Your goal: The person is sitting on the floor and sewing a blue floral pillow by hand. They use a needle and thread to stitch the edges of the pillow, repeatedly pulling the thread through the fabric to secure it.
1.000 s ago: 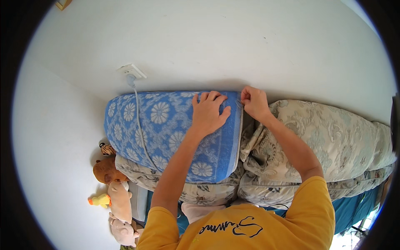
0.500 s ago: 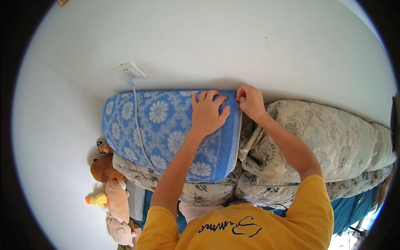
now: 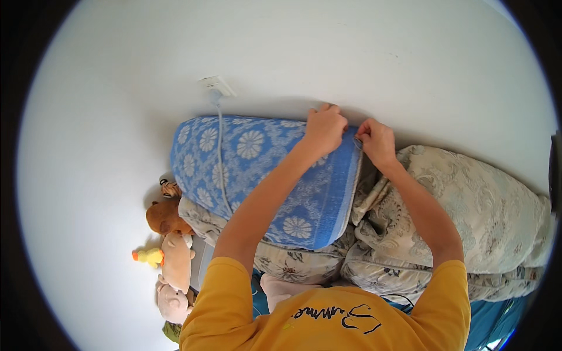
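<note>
A blue towel-like cover (image 3: 246, 153) with white flowers is draped over a sofa back cushion against the wall. My left hand (image 3: 326, 127) is closed at its top edge near the right corner, fingers curled over the fabric on the wall side and partly hidden. Just right of it, at that corner, my right hand (image 3: 377, 142) is pinched shut by the cover's pale side edge. A thin, pale, thread-like loop (image 3: 358, 144) shows at its fingertips; its exact kind is too small to tell.
A beige floral cushion (image 3: 468, 205) leans at the right. From a wall socket (image 3: 218, 86) a white cord (image 3: 220, 152) hangs across the blue cover. Plush toys, including a brown one (image 3: 164, 217) and a yellow duck (image 3: 149, 256), line the left end.
My left hand has gone from lying spread on the cover to curling over its top edge, closer to my right hand. The right hand keeps its pinch. The whole view has shifted.
</note>
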`<state>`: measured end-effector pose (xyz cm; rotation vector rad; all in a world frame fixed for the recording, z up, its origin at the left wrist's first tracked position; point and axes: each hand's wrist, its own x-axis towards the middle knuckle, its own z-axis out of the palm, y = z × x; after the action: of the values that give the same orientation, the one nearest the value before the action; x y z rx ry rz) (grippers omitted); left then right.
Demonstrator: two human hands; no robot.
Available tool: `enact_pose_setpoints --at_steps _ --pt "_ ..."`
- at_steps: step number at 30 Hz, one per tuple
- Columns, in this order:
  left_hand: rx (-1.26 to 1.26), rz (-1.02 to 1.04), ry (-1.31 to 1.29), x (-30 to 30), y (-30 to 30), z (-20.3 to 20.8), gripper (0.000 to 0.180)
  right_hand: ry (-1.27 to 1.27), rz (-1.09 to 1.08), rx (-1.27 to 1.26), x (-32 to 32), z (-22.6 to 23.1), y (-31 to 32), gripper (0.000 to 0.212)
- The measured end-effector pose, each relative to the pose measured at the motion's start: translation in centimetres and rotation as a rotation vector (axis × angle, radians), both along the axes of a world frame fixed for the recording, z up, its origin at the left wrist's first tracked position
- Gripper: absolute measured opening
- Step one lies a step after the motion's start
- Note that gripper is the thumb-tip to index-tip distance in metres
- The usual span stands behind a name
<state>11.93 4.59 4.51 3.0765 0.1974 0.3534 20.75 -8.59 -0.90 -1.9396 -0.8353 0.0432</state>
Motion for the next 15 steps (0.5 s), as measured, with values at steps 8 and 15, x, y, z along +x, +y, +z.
enact_pose_setpoints --at_steps 8,15 --pt "0.179 0.015 0.040 0.3 -0.7 0.1 0.009 -0.019 0.079 -0.071 0.3 1.5 -0.4 0.010" --pt "0.201 -0.012 0.047 0.3 -0.9 0.4 0.012 -0.147 0.112 -0.149 0.1 1.9 -1.8 0.006"
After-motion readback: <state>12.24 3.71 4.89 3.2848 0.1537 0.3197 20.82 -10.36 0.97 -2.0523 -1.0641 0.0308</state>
